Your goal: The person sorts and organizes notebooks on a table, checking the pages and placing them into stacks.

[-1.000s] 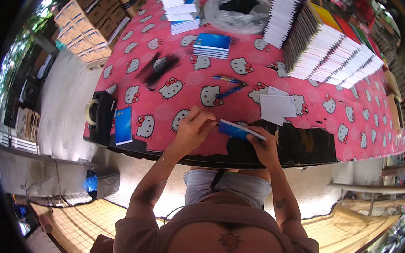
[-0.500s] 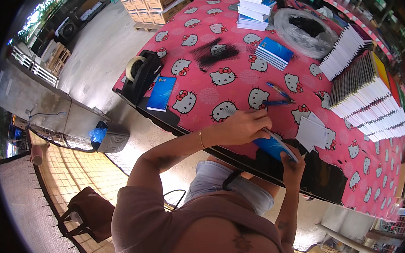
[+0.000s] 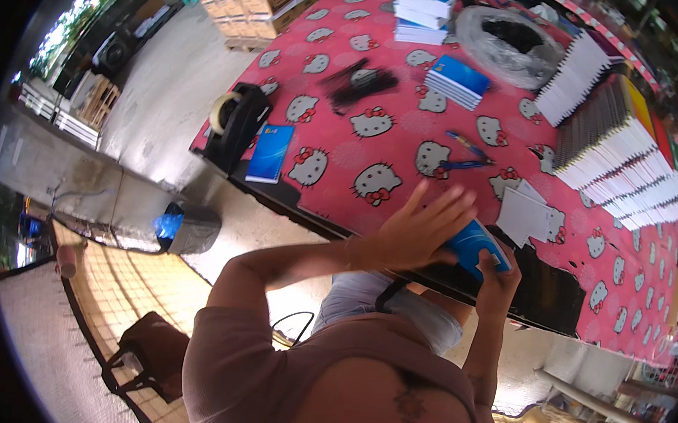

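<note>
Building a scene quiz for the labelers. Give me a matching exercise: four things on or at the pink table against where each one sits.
Things:
1. tape dispenser
2. small stack of blue notebooks
3. blue booklet
4. clear plastic bag

Places:
A. held in the right hand, with the left hand over it
B. far side of the table, beside the fanned white stacks
D. middle of the pink cloth, above the blue pens
C. left corner of the table, next to a lone blue booklet

Pairs: 1-C, 2-D, 3-A, 4-B

Table (image 3: 584, 307) with pink patterned cloth (image 3: 374, 155) carries booklet stacks (image 3: 618, 152), blue booklet (image 3: 271, 152), tape dispenser (image 3: 235, 122), pens (image 3: 465, 153).
</note>
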`<state>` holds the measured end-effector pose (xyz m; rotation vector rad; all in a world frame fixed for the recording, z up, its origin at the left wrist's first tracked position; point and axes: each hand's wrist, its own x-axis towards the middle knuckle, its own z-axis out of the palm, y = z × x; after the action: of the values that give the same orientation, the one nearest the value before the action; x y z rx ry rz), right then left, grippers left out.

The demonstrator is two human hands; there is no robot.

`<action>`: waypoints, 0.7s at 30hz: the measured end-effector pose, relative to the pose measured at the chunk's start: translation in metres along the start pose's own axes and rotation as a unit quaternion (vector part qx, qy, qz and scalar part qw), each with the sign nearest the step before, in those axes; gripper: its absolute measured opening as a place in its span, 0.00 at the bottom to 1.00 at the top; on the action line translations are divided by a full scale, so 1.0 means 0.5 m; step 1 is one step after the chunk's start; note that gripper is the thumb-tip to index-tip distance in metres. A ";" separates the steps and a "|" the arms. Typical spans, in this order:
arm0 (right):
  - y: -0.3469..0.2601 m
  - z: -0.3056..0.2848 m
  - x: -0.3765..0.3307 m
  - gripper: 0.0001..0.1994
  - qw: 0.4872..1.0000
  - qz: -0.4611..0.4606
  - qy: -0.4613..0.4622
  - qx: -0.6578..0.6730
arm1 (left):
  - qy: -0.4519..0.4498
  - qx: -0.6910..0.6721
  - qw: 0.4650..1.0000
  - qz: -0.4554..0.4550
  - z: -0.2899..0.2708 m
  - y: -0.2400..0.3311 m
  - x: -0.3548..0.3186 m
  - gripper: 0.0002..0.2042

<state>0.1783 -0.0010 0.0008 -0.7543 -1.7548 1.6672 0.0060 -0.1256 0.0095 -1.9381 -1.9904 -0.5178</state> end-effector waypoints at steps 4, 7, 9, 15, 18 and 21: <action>-0.009 0.005 0.005 0.15 0.999 -0.002 -0.038 -0.018 | -0.006 0.051 0.999 -0.012 0.008 0.000 -0.004 0.40; -0.025 0.008 0.004 0.15 0.999 0.034 -0.030 0.006 | -0.004 0.073 0.997 -0.007 -0.021 -0.022 0.054 0.41; -0.031 -0.006 0.010 0.15 0.999 0.020 -0.034 0.016 | -0.049 0.015 0.997 0.063 0.033 0.019 -0.043 0.42; -0.029 -0.008 0.000 0.15 0.998 0.019 -0.052 0.010 | -0.008 0.080 0.996 0.049 -0.013 -0.007 0.055 0.43; -0.022 -0.015 -0.009 0.15 0.999 -0.030 -0.041 -0.002 | 0.005 0.019 0.989 0.146 0.026 0.046 -0.019 0.44; -0.043 0.003 -0.008 0.14 0.997 -0.003 -0.077 -0.026 | 0.018 0.097 0.995 -0.006 -0.032 -0.023 0.114 0.42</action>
<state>0.1801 -0.0061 0.0221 -0.6576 -1.9107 1.7202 -0.0080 -0.0830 0.0496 -1.7893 -1.9528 -0.3450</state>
